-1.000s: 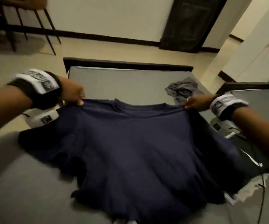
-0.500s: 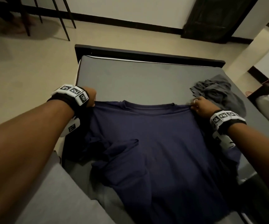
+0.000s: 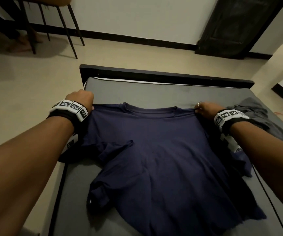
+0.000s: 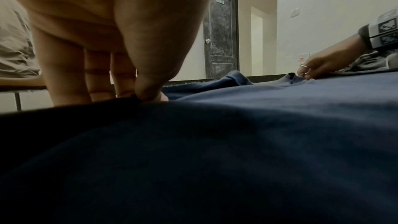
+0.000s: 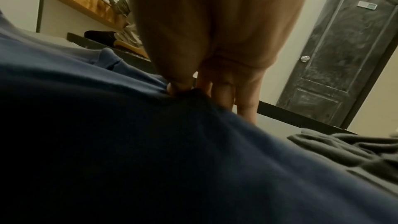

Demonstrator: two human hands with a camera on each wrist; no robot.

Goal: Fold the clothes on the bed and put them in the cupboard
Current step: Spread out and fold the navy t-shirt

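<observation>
A navy blue T-shirt (image 3: 162,159) lies spread on the grey bed (image 3: 154,92), collar toward the far end. My left hand (image 3: 82,99) pinches its left shoulder, thumb against fingers (image 4: 148,91) in the left wrist view. My right hand (image 3: 205,109) pinches the right shoulder; the right wrist view shows the cloth (image 5: 150,142) bunched at my fingertips (image 5: 178,88). The left sleeve (image 3: 113,149) is folded over onto the chest, and the lower left hem is crumpled. A crumpled grey garment (image 3: 249,113) lies on the bed behind my right wrist.
A black bed frame (image 3: 154,75) borders the far end of the mattress. Chair and table legs (image 3: 69,31) stand on the cream floor at the back left. A dark door (image 3: 239,26) is at the back right.
The shirt has come down from hanging in the air and now lies flat on the bed. Both hands moved forward and down with its shoulders, keeping their hold.
</observation>
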